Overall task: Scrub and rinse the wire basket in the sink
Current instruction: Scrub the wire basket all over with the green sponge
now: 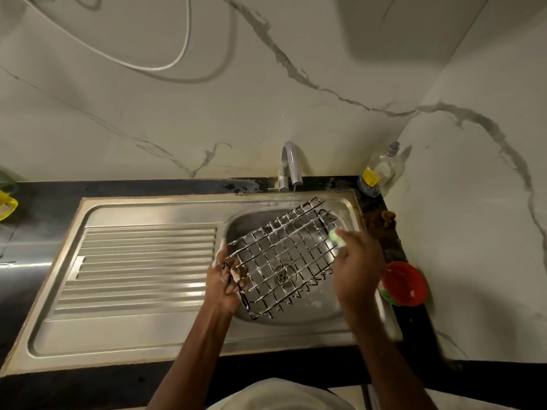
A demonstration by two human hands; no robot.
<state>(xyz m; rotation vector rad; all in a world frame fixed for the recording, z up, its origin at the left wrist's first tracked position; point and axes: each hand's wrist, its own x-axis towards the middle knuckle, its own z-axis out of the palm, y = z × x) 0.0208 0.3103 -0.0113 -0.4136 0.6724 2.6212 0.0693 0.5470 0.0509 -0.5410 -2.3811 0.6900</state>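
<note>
1. Marble-patterned wall panels (207,108) are seen behind and to the right of a dark table (44,196), into which a steel sink (142,329) with a ribbed draining board on its left is set.
2. Over the round sink bowl, the wire basket (284,255) is held tilted, its far corner raised toward the tap (291,164); white foam is seen along many of its wires, so the scrubbing step is judged to be under way and the rinse not yet done.
3. A thin stream of water is seen falling from the tap just beyond the basket's far edge.
4. A clear soap bottle (377,173) is stood at the back right corner, and a red bowl (405,284) is set on the table just right of the sink.
5. The basket's near-left edge is gripped by the left hand (226,279), fingers curled round the wire and covered in suds.
6. A green sponge (336,236) is clasped in the right hand (356,267) and pressed against the basket's right side.
7. For a good scrub, the basket is best kept steady over the bowl while the sponge is worked along each wire and into the crossings; the underside and the bent feet should be reached by turning the basket.
8. A slippery grip is judged the main risk, so a firm hold on the frame is advised.
</note>
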